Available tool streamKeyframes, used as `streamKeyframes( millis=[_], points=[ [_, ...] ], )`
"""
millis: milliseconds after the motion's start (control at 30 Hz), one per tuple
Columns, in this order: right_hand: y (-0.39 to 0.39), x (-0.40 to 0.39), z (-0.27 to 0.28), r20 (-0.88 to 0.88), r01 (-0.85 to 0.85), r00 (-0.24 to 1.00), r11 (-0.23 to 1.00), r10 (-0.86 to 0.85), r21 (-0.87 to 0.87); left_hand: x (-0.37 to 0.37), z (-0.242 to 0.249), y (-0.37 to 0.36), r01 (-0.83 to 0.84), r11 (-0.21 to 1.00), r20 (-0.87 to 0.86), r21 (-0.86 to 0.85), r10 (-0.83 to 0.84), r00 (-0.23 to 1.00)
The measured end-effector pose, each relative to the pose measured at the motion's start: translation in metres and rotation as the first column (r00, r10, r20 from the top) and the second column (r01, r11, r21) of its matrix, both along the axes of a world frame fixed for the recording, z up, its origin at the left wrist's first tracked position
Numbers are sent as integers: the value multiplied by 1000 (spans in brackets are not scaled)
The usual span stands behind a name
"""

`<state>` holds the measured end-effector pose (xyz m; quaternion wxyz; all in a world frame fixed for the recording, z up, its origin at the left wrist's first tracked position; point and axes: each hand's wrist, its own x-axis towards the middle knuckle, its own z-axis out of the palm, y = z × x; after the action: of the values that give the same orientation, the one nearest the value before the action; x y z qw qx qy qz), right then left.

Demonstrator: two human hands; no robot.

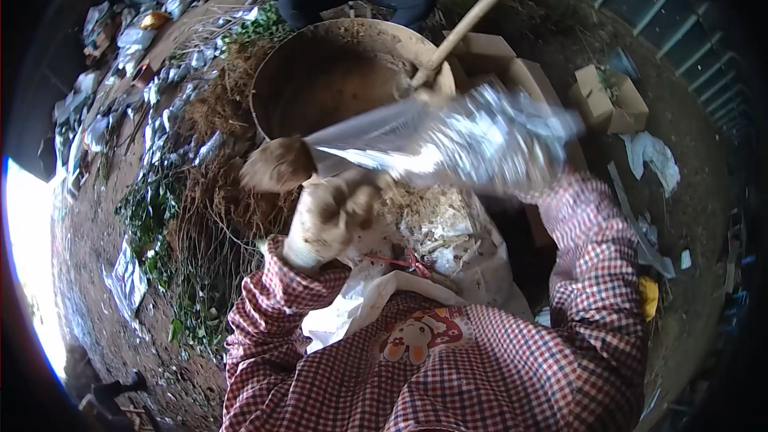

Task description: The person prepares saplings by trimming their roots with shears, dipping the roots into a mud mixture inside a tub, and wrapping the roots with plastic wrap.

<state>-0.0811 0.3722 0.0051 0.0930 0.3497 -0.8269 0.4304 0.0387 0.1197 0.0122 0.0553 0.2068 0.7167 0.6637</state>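
1. I see the clear plastic film [460, 144] slanting across the near side of the basin [332, 84], a brown clump [278, 166] at its left end.
2. The gloved left hand [332, 216] has curled fingers just nearer than the film; I can't tell whether they grip it.
3. The right hand [541, 189] is blurred among the film's right folds; I can't tell its grip.
4. I'd steady the left end, supporting the clump from below.
5. I'd draw the right end gently, clear of the tool handle [480, 20], lest it snag.
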Motion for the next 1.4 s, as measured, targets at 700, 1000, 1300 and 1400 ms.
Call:
streamKeyframes(
  millis=[700, 1000, 1300, 1400],
  points=[
    [40, 119, 14, -583, 332, 812, 800, 27, 500, -45, -55, -59, -170, 957, 209, -233, 220, 953],
    [46, 92, -61, 622, 140, 387, 624, 681, -769, -20, -11, -26, -48, 993, 163, -110, 66, 984],
    [120, 57, -97, -380, 365, 922, 490, -71, 792, -10, -33, -46, -184, 937, -123, -297, 154, 980],
    [87, 114, -55, -277, 211, 958, 474, 72, 855, -31, -38, -64, -253, 934, -90, -252, 238, 967]
  ],
)
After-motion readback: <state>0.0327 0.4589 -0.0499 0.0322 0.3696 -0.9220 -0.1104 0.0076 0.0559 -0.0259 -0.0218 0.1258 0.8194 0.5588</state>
